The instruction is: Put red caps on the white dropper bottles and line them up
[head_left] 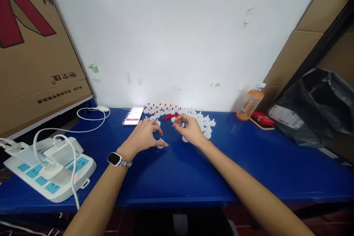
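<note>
My left hand [145, 135] rests on the blue table [249, 162], fingers curled, its thumb touching a small white round cap [160, 143]. My right hand [189, 129] hovers just right of it with fingertips pinched together; what they pinch is too small to name. Behind both hands lie several white caps [206, 123], a row of caps with red tips [160, 107] and a little heap of red pieces [169, 117]. A watch [115, 159] sits on my left wrist.
A phone [133, 115] lies behind my left hand. A white power strip [47, 171] with plugs and cables sits at the left. An orange drink bottle [250, 106], a red pack [262, 119] and a black plastic bag [315, 107] stand at the right. Cardboard boxes lean at both sides.
</note>
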A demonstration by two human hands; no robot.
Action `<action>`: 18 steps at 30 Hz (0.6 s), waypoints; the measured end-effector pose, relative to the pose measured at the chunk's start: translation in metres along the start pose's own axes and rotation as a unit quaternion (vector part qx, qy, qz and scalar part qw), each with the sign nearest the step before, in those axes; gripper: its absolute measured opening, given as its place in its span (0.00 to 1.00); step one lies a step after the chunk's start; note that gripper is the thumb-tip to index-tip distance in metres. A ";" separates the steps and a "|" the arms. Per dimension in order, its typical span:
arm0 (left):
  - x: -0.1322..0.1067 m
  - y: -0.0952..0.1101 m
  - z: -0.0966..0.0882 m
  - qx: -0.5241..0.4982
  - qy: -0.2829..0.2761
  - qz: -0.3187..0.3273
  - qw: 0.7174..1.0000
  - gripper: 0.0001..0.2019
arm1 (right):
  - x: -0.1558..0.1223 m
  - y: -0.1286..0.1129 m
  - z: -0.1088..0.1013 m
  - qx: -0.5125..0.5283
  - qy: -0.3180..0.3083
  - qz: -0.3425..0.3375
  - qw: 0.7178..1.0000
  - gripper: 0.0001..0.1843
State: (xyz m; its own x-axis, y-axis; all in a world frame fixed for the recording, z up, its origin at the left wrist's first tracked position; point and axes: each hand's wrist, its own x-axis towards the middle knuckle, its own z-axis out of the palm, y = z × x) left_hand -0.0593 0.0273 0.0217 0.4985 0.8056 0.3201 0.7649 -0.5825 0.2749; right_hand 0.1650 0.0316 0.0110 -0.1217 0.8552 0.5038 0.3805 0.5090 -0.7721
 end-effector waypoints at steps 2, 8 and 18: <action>0.001 0.000 0.003 -0.006 -0.022 0.003 1.000 0.22 | -0.001 0.003 0.001 0.031 0.009 0.012 0.999 0.08; 0.011 0.003 0.027 -0.113 -0.046 0.030 0.992 0.15 | -0.004 0.002 0.000 0.055 0.011 0.032 0.998 0.08; 0.010 0.010 0.025 -0.105 -0.053 0.003 0.993 0.21 | -0.005 0.015 -0.008 -0.007 0.057 -0.019 0.998 0.10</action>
State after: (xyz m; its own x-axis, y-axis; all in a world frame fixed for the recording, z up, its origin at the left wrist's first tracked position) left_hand -0.0368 0.0321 0.0051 0.5516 0.8024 0.2276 0.6653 -0.5879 0.4602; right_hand 0.1789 0.0340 0.0005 -0.0313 0.8180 0.5744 0.3901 0.5391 -0.7465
